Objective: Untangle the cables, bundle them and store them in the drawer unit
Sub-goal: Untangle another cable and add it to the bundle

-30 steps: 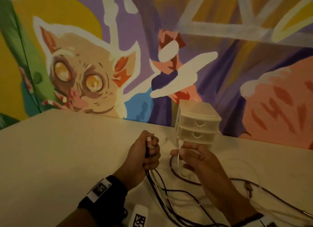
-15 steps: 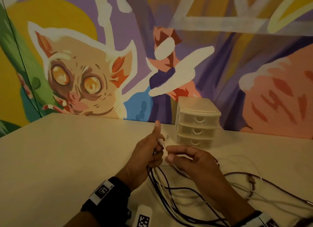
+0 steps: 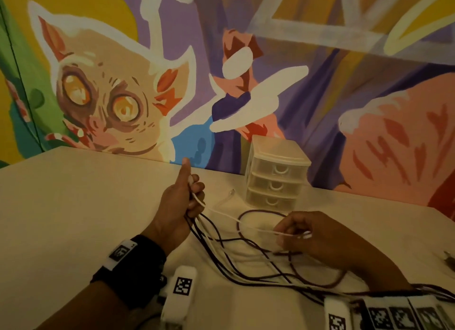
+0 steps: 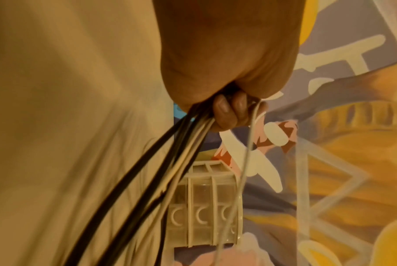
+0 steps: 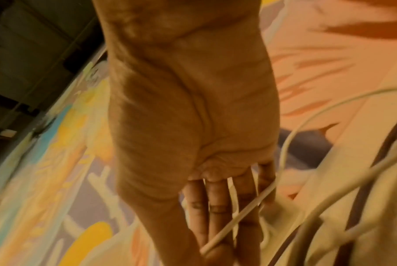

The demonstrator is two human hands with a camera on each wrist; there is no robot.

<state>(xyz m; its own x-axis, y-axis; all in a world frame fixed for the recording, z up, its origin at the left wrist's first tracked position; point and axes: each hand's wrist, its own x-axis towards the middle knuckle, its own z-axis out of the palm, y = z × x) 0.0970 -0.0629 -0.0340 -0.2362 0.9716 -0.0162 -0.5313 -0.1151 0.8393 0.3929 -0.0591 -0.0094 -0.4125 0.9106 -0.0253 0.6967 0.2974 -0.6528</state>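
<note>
My left hand [image 3: 190, 196] grips a bunch of dark and white cables [image 3: 221, 251] in its fist, thumb pointing up. The left wrist view shows the curled fingers [image 4: 229, 111] round those cables [image 4: 152, 172], which trail down to the table. A thin white cable [image 3: 236, 219] runs taut from that fist to my right hand [image 3: 286, 235], which pinches it low over the table. In the right wrist view the white cable [image 5: 236, 223] crosses the fingers [image 5: 215, 207]. The pale three-drawer unit [image 3: 275, 177] stands behind, all drawers closed.
Loose loops of dark cable [image 3: 266, 212] lie on the beige table [image 3: 73, 206] between my hands and in front of the drawer unit [image 4: 204, 207]. A clear connector end [image 3: 231, 193] rests left of the unit. A painted wall rises behind.
My right hand has slid right and down along the white cable, away from the left hand, drawing it taut. The left hand has stayed put, thumb still raised.
</note>
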